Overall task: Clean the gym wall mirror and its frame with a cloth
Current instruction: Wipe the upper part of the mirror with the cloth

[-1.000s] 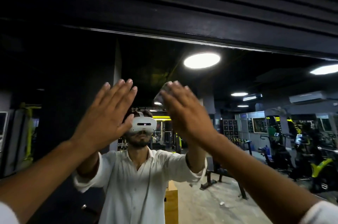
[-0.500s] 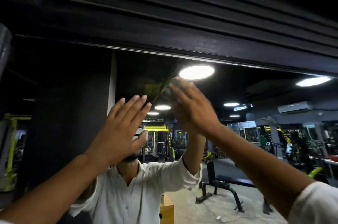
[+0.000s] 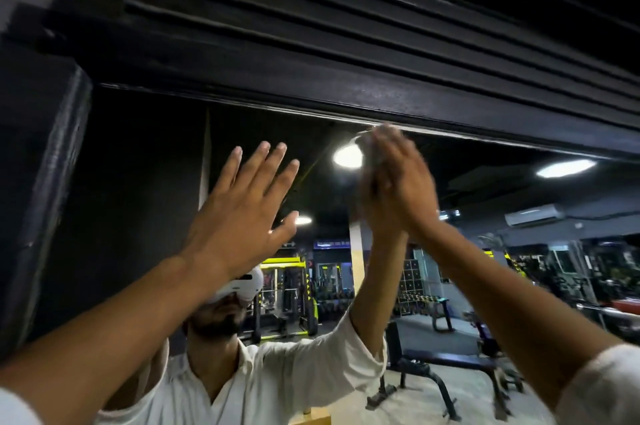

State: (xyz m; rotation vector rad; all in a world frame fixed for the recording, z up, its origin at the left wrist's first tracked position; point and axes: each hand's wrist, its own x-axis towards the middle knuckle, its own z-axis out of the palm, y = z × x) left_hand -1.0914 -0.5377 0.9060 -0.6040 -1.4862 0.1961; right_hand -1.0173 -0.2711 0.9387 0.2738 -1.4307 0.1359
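Pressing the cloth at the frame with flat right fingers, left hand splayed on mirror, risking fresh smears.

Dark slatted wall overhead; round ceiling lights, weight bench reflected.

Scene was dim overall; black frame above mirror swallowed detail. Round ceiling lights reflected in mirror w/ blown-out glare. Right hand motion-blurred; left hand sharp. Wide-angle bent frame lines near edges.
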